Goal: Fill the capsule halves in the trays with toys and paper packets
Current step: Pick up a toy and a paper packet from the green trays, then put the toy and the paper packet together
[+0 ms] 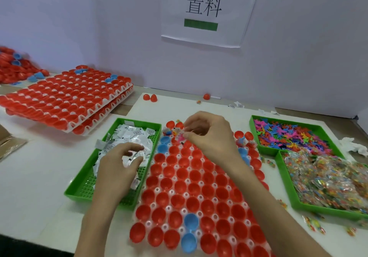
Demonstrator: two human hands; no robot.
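Capsule tray [188, 181]: right hand [211, 137] pinches pink piece [180, 137], probably toy, at far row | left hand [117, 167] grips paper packet [131, 157] in green tray [79, 191].

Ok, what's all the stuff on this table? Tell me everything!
capsule tray: one, clear, front centre, holding red and a few blue capsule halves
paper packets: a pile, white, in the left green tray
toys: a pile, many colours, back right green tray
clear bags: a pile, front right green tray
stacked trays: red halves, back left
sign: one, white, on the wall
left hand: pinching paper packets
right hand: pinching a pink toy over the capsule tray's far end
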